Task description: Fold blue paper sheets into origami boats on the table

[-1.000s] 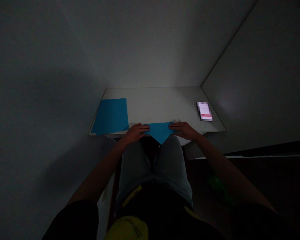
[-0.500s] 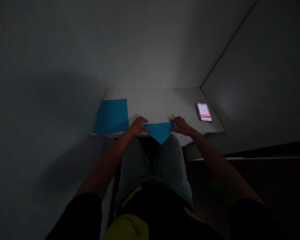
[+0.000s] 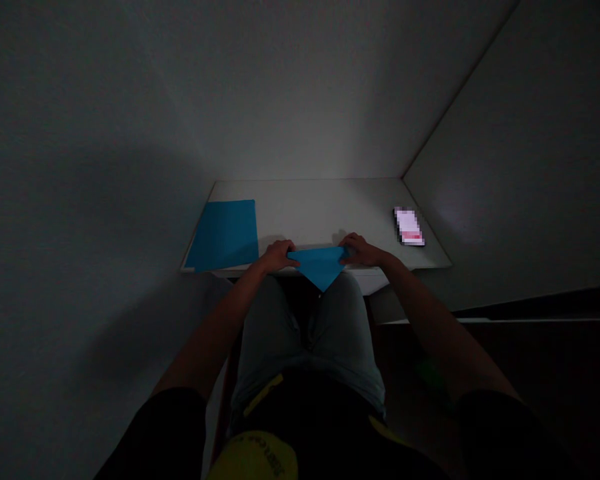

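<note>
A blue sheet of paper [image 3: 321,265], folded to a downward-pointing triangle, lies at the front edge of the white table with its tip hanging over towards my lap. My left hand [image 3: 279,256] grips the paper's left corner between thumb and fingers. At the opposite corner, my right hand [image 3: 359,251] pinches the paper, fingers curled behind its top edge and thumb in front. The top edge runs nearly straight between both hands.
A stack or sheet of blue paper [image 3: 225,233] lies at the table's left end. On the right is a phone [image 3: 409,227] with a lit, pixelated screen. Walls enclose the white table [image 3: 305,207] at the back and sides.
The fingers of my left hand have drawn in closer to the paper's left corner, which sits slightly lower. My right hand stays at its corner.
</note>
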Action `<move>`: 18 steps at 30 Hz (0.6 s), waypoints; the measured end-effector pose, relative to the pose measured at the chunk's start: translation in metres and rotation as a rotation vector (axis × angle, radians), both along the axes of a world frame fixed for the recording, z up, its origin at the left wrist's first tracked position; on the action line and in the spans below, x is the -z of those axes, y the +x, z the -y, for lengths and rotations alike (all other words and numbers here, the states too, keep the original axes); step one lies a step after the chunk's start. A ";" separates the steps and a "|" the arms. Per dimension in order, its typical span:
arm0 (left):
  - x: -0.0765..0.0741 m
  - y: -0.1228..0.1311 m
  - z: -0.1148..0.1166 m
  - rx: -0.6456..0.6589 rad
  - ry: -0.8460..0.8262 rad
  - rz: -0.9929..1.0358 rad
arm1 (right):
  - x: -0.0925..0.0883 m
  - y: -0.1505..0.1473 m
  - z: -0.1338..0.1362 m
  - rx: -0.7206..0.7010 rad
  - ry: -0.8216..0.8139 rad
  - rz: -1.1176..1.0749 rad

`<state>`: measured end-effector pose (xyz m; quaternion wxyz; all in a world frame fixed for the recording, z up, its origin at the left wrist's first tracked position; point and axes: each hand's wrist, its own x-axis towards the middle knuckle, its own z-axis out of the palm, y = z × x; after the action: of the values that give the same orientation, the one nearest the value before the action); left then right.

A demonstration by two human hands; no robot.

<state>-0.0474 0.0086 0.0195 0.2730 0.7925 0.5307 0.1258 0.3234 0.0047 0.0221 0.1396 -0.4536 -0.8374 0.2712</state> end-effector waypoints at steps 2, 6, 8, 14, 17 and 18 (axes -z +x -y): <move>0.001 -0.001 0.004 0.008 0.000 0.085 | 0.001 -0.001 0.001 -0.003 0.014 -0.046; 0.006 -0.002 0.020 0.069 0.125 0.268 | 0.007 -0.004 0.017 0.067 0.078 -0.182; 0.011 -0.002 0.033 0.072 0.252 0.275 | 0.012 -0.005 0.033 0.134 0.162 -0.210; 0.023 -0.008 0.070 0.077 0.434 0.165 | 0.026 -0.003 0.081 0.148 0.369 -0.182; 0.026 -0.009 0.077 0.075 0.452 0.170 | 0.030 -0.007 0.094 0.172 0.433 -0.102; 0.027 -0.009 0.078 0.065 0.455 0.182 | 0.031 -0.009 0.097 0.192 0.442 -0.085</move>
<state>-0.0563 -0.0694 -0.0071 0.1381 0.8357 0.4360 0.3042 0.3146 -0.0918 -0.0087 0.2959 -0.4777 -0.8227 0.0859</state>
